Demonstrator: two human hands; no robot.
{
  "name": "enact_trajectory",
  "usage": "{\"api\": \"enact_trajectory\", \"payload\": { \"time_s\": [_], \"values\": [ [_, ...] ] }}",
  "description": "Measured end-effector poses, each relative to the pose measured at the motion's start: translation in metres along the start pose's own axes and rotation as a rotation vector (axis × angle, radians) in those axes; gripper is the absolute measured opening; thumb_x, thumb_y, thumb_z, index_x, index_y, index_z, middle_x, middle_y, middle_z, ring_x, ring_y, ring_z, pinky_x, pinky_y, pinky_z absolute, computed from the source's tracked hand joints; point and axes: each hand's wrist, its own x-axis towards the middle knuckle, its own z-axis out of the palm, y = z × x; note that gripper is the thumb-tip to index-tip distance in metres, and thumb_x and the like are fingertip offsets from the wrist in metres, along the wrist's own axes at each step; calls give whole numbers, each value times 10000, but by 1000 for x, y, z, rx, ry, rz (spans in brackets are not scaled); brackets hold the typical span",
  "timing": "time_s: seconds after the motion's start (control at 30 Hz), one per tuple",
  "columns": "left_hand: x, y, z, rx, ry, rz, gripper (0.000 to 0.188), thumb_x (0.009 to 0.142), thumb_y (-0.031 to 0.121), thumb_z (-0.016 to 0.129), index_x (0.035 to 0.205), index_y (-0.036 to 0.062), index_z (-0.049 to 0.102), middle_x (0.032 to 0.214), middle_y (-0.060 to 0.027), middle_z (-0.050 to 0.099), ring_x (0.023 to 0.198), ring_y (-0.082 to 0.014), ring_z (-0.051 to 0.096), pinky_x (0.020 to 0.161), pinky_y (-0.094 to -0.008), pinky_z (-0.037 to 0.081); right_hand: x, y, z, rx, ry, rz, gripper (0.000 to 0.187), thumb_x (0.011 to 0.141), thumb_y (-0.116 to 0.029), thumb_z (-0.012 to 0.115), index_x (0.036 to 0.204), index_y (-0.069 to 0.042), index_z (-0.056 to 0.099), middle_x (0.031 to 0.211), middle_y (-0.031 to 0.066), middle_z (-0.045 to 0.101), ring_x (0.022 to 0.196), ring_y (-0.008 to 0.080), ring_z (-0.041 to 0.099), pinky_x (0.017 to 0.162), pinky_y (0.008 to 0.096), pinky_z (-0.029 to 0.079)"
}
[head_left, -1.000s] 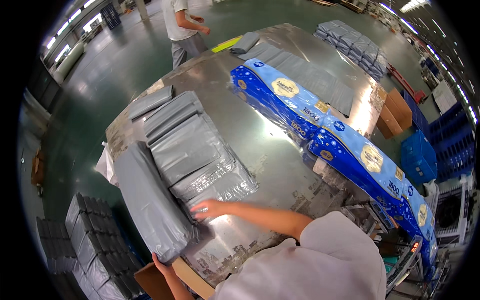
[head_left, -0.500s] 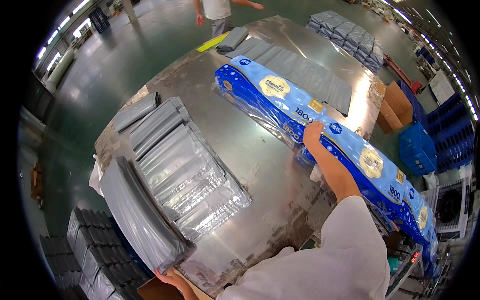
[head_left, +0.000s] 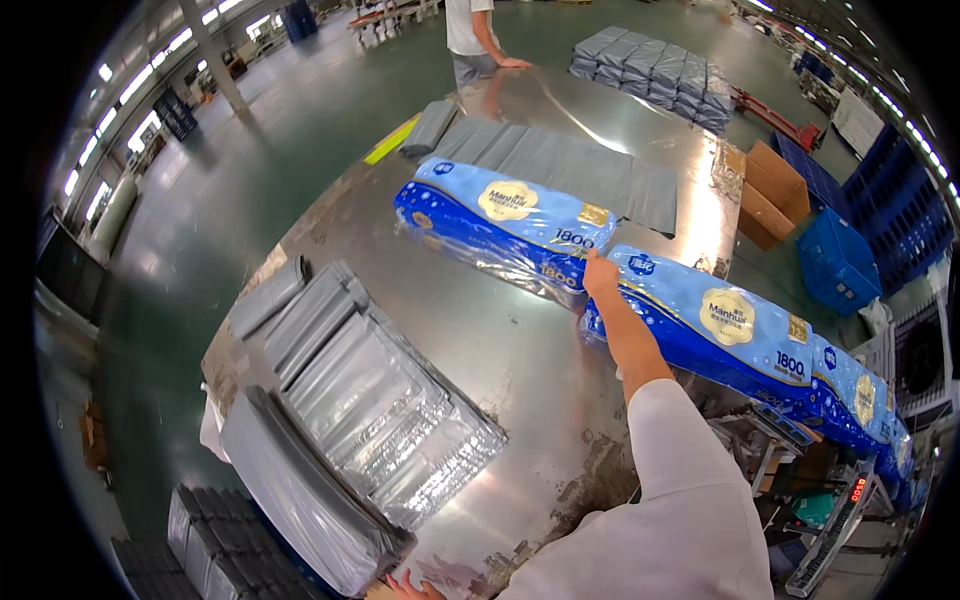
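My right hand [head_left: 600, 275] is closed on the near right end of a long blue plastic-wrapped pack [head_left: 500, 222] lying on the metal table. Right behind that hand, a second blue pack [head_left: 710, 320] of the same kind juts over the table's right edge, a gap between the two. At the lower edge my left hand [head_left: 405, 588] shows only in part, fingers apart, beside the near end of a thick grey plastic bundle [head_left: 300, 490]. Flat grey plastic bags [head_left: 375, 400] lie overlapped in a row next to that bundle.
More grey bags [head_left: 560, 165] lie along the table's [head_left: 500, 370] far side. A person [head_left: 475, 40] stands there, one hand on the edge. Wrapped grey stacks [head_left: 650, 75], a cardboard box [head_left: 770, 195], a blue crate [head_left: 838, 262] and a lit red display [head_left: 857, 490] surround the table.
The gripped blue pack has slid left, away from the pack behind it, opening a gap. My left hand has come away from the grey bundle's end. The other person now rests a hand on the table.
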Motion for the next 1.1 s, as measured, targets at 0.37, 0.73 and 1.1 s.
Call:
{"api": "enact_trajectory", "payload": {
  "time_s": [0.37,0.73,1.1],
  "values": [
    [-19,5,151,-892,-18,-128,377,667,-27,525,1037,44,527,1289,-195,370,1196,-351,334,1005,-414,243,-69,-118,-190,495,-2,-642,244,711,-157,532,894,2,509,664,210,594,608,382,584,527,418,458],
    [17,131,64,-1942,-636,-346,446,881,359,468,1237,93,432,1312,-96,384,1203,-237,373,965,-393,326,-218,-44,-403,1659,-895,-336,66,707,-18,463,722,-61,511,566,5,485,425,22,324,385,182,199],
    [-64,205,-17,-3328,-1076,-43,509,845,436,490,1187,59,479,1125,-109,557,1002,-228,558,871,-407,448,-437,-3,-417,1711,-930,-405,145,694,38,424,609,14,539,565,68,515,449,77,393,404,195,263]
  ]
}}
